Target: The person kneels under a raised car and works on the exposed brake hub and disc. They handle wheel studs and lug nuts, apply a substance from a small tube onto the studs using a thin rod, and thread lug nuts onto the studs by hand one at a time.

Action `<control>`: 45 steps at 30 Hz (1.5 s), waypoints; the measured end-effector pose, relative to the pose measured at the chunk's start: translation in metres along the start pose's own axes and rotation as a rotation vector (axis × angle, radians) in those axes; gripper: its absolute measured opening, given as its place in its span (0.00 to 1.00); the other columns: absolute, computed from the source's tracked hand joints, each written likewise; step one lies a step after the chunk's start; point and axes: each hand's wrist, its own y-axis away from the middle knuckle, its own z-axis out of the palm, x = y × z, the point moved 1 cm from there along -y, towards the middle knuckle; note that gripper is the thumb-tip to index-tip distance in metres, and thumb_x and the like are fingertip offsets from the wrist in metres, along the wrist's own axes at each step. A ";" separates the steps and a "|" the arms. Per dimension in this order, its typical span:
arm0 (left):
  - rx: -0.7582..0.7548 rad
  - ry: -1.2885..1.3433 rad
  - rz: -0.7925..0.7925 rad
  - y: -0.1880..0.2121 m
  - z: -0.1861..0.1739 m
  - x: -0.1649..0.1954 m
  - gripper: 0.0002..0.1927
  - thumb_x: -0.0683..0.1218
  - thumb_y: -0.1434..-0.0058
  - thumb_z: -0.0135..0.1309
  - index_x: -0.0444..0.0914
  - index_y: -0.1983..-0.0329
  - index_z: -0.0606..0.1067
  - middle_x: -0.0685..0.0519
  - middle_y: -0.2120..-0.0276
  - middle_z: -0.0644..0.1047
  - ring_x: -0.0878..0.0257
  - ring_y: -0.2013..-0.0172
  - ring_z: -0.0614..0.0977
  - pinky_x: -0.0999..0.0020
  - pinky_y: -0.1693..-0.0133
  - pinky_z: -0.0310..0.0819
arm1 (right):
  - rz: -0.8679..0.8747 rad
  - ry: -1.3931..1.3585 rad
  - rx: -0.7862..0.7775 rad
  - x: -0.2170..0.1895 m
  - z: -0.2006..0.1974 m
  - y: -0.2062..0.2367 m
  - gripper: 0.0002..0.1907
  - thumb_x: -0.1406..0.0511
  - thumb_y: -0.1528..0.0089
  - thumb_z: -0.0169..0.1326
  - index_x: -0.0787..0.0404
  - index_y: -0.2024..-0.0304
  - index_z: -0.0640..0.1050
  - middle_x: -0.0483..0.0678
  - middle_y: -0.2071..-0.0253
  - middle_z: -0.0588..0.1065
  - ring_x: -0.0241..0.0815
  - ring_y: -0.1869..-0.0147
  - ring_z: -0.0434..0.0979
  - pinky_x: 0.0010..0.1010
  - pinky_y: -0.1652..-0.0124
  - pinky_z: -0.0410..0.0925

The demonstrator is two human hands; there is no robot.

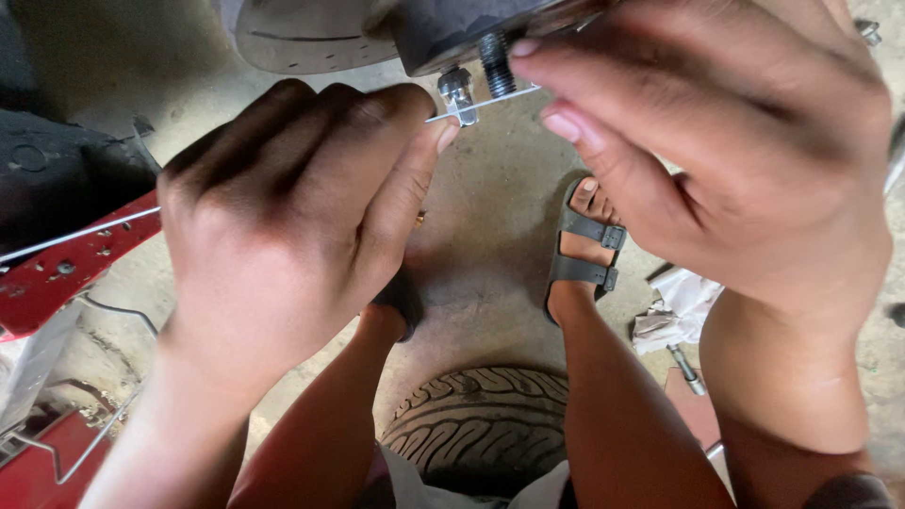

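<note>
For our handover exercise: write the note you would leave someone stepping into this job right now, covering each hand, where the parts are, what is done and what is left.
Left hand: pinches one end of a thin wire.
Right hand: fingertips pinch the wire's other end.
The wire sits at a small metal fitting beside a threaded bolt under a dark part.
Done: wire at the fitting. Left: cannot tell if it is secured.
Tyre lies on the floor between the legs.
</note>
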 end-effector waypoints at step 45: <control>0.063 0.405 -0.146 0.075 0.109 -0.073 0.04 0.37 0.23 0.46 0.32 0.48 0.69 0.43 0.57 0.76 0.46 0.58 0.80 0.55 0.56 0.76 | 0.008 0.029 0.209 0.008 0.040 0.008 0.10 0.75 0.34 0.61 0.62 0.50 0.82 0.50 0.56 0.77 0.47 0.55 0.74 0.36 0.54 0.65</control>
